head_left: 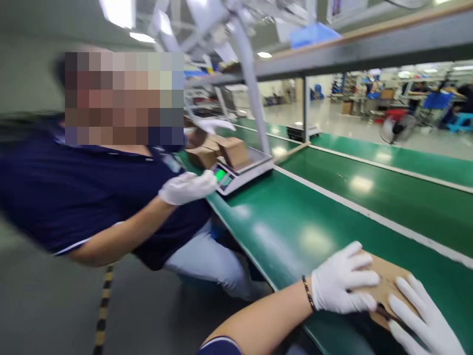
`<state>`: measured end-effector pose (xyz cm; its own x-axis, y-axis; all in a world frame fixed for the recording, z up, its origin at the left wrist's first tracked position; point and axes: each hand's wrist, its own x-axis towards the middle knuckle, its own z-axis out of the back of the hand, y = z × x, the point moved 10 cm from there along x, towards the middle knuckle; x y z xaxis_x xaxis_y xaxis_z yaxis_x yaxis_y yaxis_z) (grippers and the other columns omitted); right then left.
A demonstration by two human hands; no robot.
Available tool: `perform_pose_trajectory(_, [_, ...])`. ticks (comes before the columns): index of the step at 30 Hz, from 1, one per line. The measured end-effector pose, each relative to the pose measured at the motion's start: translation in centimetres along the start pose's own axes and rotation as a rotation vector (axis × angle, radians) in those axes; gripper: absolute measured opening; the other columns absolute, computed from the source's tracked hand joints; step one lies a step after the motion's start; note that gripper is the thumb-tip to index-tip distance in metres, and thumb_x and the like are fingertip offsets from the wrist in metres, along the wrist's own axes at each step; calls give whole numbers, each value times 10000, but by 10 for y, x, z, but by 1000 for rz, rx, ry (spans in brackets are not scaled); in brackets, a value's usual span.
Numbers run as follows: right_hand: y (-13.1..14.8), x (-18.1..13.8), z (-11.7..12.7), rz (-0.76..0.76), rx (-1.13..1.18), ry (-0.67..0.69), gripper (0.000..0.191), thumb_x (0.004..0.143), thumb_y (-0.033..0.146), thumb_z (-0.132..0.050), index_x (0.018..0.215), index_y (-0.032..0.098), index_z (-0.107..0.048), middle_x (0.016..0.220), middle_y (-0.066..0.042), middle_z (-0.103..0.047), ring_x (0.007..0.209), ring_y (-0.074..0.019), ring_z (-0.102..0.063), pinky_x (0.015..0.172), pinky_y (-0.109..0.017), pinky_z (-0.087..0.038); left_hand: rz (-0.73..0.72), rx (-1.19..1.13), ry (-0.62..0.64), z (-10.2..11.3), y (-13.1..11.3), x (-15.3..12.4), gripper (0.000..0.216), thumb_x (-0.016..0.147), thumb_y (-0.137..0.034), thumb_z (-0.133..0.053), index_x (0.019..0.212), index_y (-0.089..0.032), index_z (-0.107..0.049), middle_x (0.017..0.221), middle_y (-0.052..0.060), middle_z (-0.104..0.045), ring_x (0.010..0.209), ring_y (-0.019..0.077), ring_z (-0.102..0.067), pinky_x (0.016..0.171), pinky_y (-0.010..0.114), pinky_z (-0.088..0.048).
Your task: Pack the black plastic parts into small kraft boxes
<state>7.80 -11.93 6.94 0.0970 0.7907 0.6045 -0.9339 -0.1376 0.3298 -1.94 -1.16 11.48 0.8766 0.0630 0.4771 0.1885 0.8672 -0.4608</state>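
Observation:
A small brown cardboard box lies on the green bench at the lower right. My left hand, in a white glove, lies flat on the box's near side with fingers spread. My right hand, also gloved, rests on the box's right edge, fingers extended. Both hands press on the box rather than lift it. A dark strap or band shows between the hands under the box edge.
A co-worker in a dark blue shirt sits at the left, one gloved hand by a weighing scale with a green display. Several cardboard boxes sit on and behind the scale. A white post rises from it. A fan stands far right.

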Motion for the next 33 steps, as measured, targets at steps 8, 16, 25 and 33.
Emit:
perform_pose_trajectory(8, [60,23,3,146,-138,144,198,922,68,-396,997,171,-548,964,-81,-611,912,-189,-556,945,-469,-440,466,-502,-278,-31,58,-31,737,907,-452,-502,1520,-261,-141,1613,73,-80,1468,278,-159,1200,448,-201])
perform_pose_trajectory(16, [66,35,5,95,-190,-96,192,933,150,-503,1118,119,-545,1013,-114,-630,1000,-228,-565,989,-480,-433,496,-588,-314,-33,66,-30,707,883,-463,-549,1488,-253,-249,1583,79,-214,1441,297,-237,1200,456,-213])
perform_pose_trajectory(25, [66,38,7,161,-25,-41,73,924,195,-545,870,170,-587,756,-2,-595,815,-145,-561,1030,-443,-387,378,-493,-350,-27,61,-24,602,898,-433,-540,1443,-273,-343,1537,82,-302,1433,287,-246,1192,481,-198])
perform_pose_trajectory(33, [45,24,24,-82,-46,-407,423,902,230,-582,1303,193,-456,1297,-179,-512,1223,-282,-492,962,-481,-485,367,-307,-276,-20,58,-21,583,933,-432,-463,1462,-258,-289,1535,120,-297,1414,284,-304,1151,490,-293])
